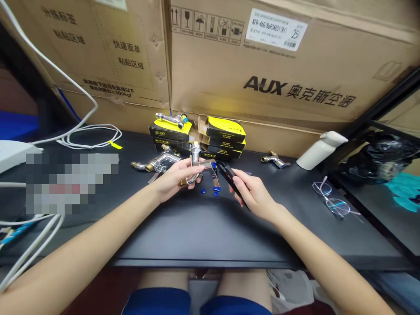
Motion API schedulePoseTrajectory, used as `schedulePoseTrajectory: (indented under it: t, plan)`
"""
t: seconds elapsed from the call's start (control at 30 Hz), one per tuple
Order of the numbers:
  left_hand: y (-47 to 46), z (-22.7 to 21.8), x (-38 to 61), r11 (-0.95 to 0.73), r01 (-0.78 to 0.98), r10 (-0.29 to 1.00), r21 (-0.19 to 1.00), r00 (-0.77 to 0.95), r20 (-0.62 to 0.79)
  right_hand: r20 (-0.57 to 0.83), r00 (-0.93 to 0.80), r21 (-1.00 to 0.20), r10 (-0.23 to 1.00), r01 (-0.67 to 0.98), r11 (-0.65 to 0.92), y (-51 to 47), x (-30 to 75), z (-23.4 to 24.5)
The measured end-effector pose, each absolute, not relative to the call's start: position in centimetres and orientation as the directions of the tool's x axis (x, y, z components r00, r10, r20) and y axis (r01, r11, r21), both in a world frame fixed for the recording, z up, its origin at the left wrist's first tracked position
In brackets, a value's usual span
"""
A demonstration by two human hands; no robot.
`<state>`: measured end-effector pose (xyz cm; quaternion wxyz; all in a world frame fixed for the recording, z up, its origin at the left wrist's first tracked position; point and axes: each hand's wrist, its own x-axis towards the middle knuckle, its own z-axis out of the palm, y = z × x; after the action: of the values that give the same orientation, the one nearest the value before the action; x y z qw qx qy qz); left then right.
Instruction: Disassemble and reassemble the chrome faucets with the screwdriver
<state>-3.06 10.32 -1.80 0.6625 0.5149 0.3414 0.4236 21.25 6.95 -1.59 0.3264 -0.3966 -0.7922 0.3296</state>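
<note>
My left hand is closed around a chrome faucet, held just above the table with its handle end turned to the right. My right hand grips a slim black tool with light and red lettering; its exact kind is unclear. The tool's tip is at the blue-marked end of the faucet, and I cannot tell whether they touch. Small blue caps lie on the table below and between my hands. Several more chrome faucets are bunched behind my left hand, partly hidden.
Behind stand black-and-yellow boxes in two stacks, with one faucet on top. To the right are another faucet, a white bottle and glasses. White cables lie left. Large cartons wall the back.
</note>
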Motion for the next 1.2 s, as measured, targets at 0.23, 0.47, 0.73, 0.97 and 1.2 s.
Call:
schedulePoseTrajectory:
  t: [0.23, 0.47, 0.73, 0.97, 1.2]
  plan:
    - [10.5, -1.6, -3.4, 0.046, -0.128, 0.917, 0.991, 0.399, 0.009, 0.076, -0.500, -0.947, 0.863, 0.235, 0.220, 7.0, 21.3, -0.8]
    - [10.8, -1.7, -3.6, 0.071, -0.123, 0.901, 0.990, 0.434, -0.011, -0.131, -0.601, -0.990, 0.788, 0.121, -0.072, 8.1, 22.6, 0.1]
    - [11.1, -1.7, -4.0, 0.078, -0.135, 0.914, 0.988, 0.405, -0.017, -0.106, -0.585, -0.994, 0.804, 0.092, -0.064, 8.2, 22.3, -0.5]
    - [10.9, -1.7, -3.8, 0.081, -0.146, 0.905, 0.986, 0.425, -0.011, -0.087, -0.553, -0.996, 0.828, 0.076, -0.055, 8.2, 21.9, -0.7]
    - [10.9, -1.7, -3.8, 0.082, -0.132, 0.902, 0.988, 0.431, -0.018, -0.066, -0.560, -0.996, 0.826, 0.086, -0.021, 8.1, 21.9, -0.8]
